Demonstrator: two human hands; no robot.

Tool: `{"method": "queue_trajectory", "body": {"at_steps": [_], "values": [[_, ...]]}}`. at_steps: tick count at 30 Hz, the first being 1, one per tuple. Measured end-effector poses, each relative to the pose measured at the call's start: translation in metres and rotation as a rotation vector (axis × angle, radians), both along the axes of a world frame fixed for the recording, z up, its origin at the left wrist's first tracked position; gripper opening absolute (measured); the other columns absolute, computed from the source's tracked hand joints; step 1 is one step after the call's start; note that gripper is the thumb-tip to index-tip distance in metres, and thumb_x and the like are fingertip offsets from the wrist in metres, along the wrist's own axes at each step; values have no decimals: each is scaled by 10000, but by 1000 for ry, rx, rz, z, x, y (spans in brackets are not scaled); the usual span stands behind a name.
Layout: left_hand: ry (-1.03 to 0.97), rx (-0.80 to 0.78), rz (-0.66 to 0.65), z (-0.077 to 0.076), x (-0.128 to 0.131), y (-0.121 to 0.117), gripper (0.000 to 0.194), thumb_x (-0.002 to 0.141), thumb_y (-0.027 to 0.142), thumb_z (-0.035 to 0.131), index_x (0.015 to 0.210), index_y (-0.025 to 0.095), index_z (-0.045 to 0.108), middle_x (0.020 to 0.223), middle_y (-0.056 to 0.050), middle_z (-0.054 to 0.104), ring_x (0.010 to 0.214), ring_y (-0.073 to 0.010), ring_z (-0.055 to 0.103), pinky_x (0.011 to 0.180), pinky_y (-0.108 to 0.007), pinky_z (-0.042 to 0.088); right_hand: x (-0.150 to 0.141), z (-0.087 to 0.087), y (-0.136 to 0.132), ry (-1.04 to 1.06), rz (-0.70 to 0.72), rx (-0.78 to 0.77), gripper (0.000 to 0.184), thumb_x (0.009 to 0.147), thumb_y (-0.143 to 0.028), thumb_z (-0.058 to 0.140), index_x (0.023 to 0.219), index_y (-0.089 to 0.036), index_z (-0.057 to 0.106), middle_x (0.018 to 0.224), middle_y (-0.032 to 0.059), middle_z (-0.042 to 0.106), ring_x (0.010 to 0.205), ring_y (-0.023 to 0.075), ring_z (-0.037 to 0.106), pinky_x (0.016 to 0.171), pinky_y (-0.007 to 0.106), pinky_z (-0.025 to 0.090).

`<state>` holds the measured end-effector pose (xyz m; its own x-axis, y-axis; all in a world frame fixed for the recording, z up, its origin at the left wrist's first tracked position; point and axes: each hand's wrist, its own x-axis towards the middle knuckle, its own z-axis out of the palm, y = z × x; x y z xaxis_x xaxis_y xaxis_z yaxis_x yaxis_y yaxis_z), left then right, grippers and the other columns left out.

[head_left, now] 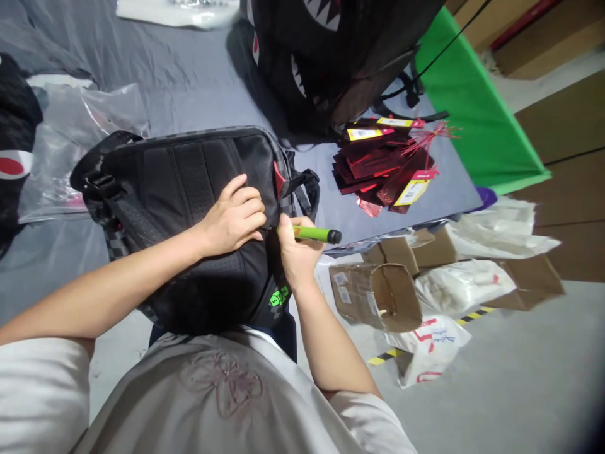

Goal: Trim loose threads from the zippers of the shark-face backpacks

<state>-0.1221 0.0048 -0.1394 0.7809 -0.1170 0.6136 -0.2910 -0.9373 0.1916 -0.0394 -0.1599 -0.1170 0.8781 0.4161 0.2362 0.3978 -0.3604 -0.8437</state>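
A black backpack (155, 170) with checkered trim lies back side up across the table edge, its lower part against my body. My left hand (234, 217) rests on its padded back panel, fingers bent and spread over the fabric. Gripped in my right hand (300, 252) is a green marker (312, 234) with a black end pointing right; its other end is hidden at the bag's side seam. Near that seam a red tab (278, 180) sticks out. A bright green print (278, 296) shows on the bag's lower corner.
Dark red hang tags (373, 164) with yellow labels lie in a pile to the right. Another black bag with shark teeth (340, 63) stands behind. Clear plastic (89, 120) lies at left. Cardboard boxes (373, 290) and white sacks (466, 284) sit on the right, beyond the table.
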Motion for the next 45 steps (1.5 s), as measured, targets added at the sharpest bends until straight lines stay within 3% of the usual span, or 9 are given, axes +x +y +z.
{"method": "queue_trajectory", "body": {"at_steps": [4,10,26,30,33,36,38,41,45], "values": [[-50,18,8,-1,-1,-1,348,988,489,479,871,214,657,932,-38,687,1063,-228,565,1173,-567,318,5,1,-1,-11,50,-38,374,888,-479,619,644,-201,562,542,-64,500,518,105,460,546,264,370],[-49,-18,-2,-2,-2,-1,341,983,496,494,878,217,658,930,-37,696,1074,-229,569,1180,-571,300,4,2,1,-12,47,-6,359,894,-472,606,658,-204,569,556,-59,525,531,111,481,565,267,393],[-119,76,32,-1,-3,-4,346,987,482,493,867,195,646,915,-43,694,1033,-227,570,1151,-517,326,4,2,2,13,38,7,355,884,-462,620,648,-202,567,552,-54,523,525,113,483,543,261,395],[-56,133,18,9,2,5,391,981,521,477,859,196,657,908,-55,695,1007,-239,578,1108,-521,352,6,5,2,40,47,-9,364,875,-472,632,644,-200,568,552,-55,518,528,110,480,540,258,397],[148,282,-51,27,19,22,446,890,635,568,836,203,663,859,-68,701,932,-261,605,971,-498,427,5,8,-4,75,47,44,336,862,-485,656,707,-190,615,602,-43,569,556,117,524,575,265,451],[364,421,-38,53,32,30,481,752,677,701,787,199,657,759,-52,697,854,-269,631,882,-466,434,-5,6,-15,104,82,119,338,851,-488,686,1006,-187,686,782,-2,683,622,145,625,626,298,538],[445,456,24,78,25,22,441,754,631,722,780,195,654,745,-32,702,829,-249,645,833,-415,430,-15,4,-23,21,95,168,409,873,-466,677,1187,-204,655,930,32,721,701,169,689,681,329,584],[452,466,157,127,-17,-14,344,824,521,702,821,179,657,767,-36,708,827,-234,660,758,-366,412,-34,13,-36,-265,99,245,384,943,-386,612,1303,-253,602,1036,38,736,869,200,732,835,378,603],[370,442,366,186,-100,-68,358,899,538,606,828,188,635,729,-45,678,783,-245,663,694,-366,405,-50,57,-51,-650,301,293,425,983,-341,544,1405,-300,515,1047,49,747,911,226,736,859,419,599]]}}
